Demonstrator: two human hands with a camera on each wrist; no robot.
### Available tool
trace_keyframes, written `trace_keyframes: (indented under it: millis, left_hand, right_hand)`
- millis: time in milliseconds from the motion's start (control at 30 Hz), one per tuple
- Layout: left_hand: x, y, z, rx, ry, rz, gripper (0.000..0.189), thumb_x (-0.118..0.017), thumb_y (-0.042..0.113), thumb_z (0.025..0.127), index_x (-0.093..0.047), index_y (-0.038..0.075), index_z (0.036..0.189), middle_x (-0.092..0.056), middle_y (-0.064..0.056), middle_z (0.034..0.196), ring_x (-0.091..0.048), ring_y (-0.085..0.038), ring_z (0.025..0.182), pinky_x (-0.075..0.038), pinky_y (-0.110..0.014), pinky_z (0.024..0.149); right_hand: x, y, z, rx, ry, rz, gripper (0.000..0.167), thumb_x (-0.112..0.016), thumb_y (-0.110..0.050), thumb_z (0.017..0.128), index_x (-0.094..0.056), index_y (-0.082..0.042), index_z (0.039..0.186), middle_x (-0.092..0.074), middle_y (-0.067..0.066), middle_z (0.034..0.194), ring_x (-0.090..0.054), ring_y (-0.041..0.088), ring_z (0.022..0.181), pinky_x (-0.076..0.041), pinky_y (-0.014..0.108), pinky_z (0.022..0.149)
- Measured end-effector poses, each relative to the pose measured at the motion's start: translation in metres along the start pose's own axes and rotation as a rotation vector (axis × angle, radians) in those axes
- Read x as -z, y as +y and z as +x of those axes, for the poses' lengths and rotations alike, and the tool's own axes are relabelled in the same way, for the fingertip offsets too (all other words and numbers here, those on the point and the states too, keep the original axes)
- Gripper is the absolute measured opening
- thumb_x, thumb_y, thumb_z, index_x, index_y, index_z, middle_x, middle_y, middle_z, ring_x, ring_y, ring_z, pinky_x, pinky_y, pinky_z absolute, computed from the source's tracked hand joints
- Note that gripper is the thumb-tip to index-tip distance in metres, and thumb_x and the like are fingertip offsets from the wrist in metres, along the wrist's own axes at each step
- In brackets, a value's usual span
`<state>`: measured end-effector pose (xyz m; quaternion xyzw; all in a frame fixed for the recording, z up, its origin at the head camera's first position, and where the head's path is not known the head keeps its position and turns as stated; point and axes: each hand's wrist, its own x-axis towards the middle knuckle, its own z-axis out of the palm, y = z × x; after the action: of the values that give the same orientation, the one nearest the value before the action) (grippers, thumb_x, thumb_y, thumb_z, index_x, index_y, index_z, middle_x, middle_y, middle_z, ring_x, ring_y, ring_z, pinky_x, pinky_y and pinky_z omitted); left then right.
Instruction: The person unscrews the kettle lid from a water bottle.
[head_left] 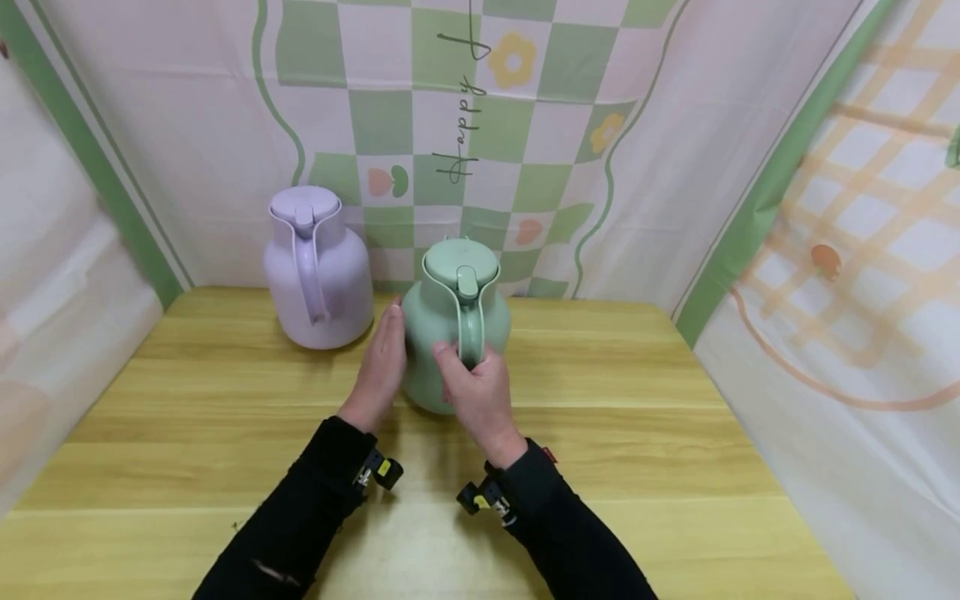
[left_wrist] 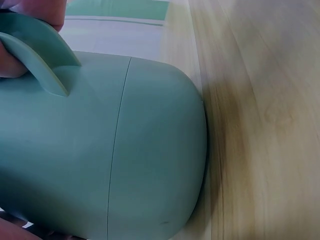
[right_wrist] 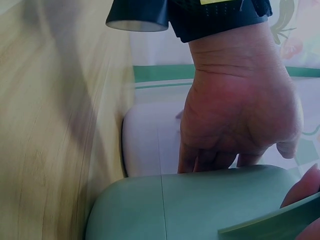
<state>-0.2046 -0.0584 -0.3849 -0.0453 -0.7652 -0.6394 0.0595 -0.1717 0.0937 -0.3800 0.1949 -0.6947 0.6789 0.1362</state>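
At the handle (head_left: 472, 325) of the green jug (head_left: 426, 357), the right hand (head_left: 482, 398) has a close hold, its fingers curled round the lower part and its thumb lying along the left side. The left hand (head_left: 381, 358) grips nothing; its fingers are straight and set together, laid flat along the jug's left flank. Between the two, the jug stands upright near the middle of the wooden table (head_left: 637, 433), handle toward the person and lid (head_left: 461, 262) down. Its base sits at the tabletop, though whether the wood bears all its weight I cannot tell. The step in hand looks like steadying or placing the jug with both hands; the next move probably calls for a firm handle grip while the left palm guides the side, so that the body does not tip. Just beyond the left fingertips, a lilac jug (head_left: 343, 283) stands farther back and to the left, untouched, its handle also facing the person. Behind both hangs a checked cloth (head_left: 378, 121) at the table's far edge.
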Motion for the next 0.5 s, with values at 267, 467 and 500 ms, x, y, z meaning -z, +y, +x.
trace_keyframes:
  millis: [267, 467, 500]
  left_hand:
    - [0.0035, 0.002, 0.0007, -0.005, -0.014, 0.018, 0.075, -0.012, 0.059, 0.11, -0.016, 0.011, 0.168, -0.016, -0.005, 0.175, -0.013, -0.021, 0.161, -0.012, -0.045, 0.13]
    - [0.0082, 0.0076, 0.0028, -0.018, -0.026, 0.056, 0.08, -0.012, 0.065, 0.108, -0.013, 0.013, 0.169, -0.013, -0.005, 0.175, -0.01, -0.022, 0.162, -0.01, -0.047, 0.13]
    - [0.0095, 0.0095, 0.0034, -0.029, -0.021, 0.075, 0.08, -0.013, 0.064, 0.108, -0.013, 0.012, 0.168, -0.013, -0.006, 0.175, -0.011, -0.023, 0.162, -0.011, -0.047, 0.13]
  right_hand:
    - [-0.0014, 0.0008, 0.0, 0.015, 0.018, -0.028, 0.048, -0.062, -0.032, 0.105, -0.049, -0.011, 0.062, -0.044, 0.003, 0.047, -0.048, 0.02, 0.043, -0.038, 0.029, 0.045]
    - [-0.0013, 0.0001, -0.0004, 0.016, 0.018, -0.031, 0.049, -0.061, -0.032, 0.105, -0.049, -0.01, 0.063, -0.044, 0.002, 0.047, -0.048, 0.02, 0.043, -0.039, 0.03, 0.044]
    - [-0.0012, 0.0002, -0.0004, 0.015, 0.02, -0.033, 0.049, -0.061, -0.032, 0.105, -0.049, -0.01, 0.063, -0.044, 0.002, 0.047, -0.048, 0.02, 0.043, -0.039, 0.03, 0.045]
